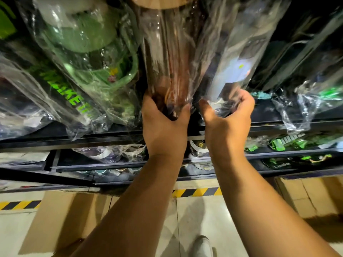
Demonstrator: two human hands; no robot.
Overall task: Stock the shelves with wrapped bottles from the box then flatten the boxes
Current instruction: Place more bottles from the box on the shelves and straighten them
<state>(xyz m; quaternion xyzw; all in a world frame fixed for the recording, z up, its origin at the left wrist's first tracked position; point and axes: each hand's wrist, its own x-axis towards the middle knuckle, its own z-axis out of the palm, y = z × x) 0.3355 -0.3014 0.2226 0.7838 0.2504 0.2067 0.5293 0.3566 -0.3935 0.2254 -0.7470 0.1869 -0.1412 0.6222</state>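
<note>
Reaching up to a black metal shelf (pixel 111 138) crowded with bottles in clear plastic wrap, a person holds two of them at its front edge, above brown cardboard boxes (pixel 70 219) on the floor. A tall brown wrapped bottle (pixel 167 62) sits at the centre, just beside a pale silver-blue wrapped bottle (pixel 228 71) on its right and a green wrapped bottle (pixel 89 43) on its left. Both held bottles run lengthwise from bases at the shelf's lip, nearest the person, to tops pointing away toward the frame's upper edge, where the brown one's tan cap (pixel 159 2) shows. The left hand (pixel 165 125) cups the brown bottle's base from below, fingers (pixel 148 102) clamped round it. The right hand (pixel 228 119), level with it, has fingers (pixel 245 99) curled tight on the wrap at the pale bottle's base. Each bottle likely needs a push along its own length, deeper onto the shelf.
</note>
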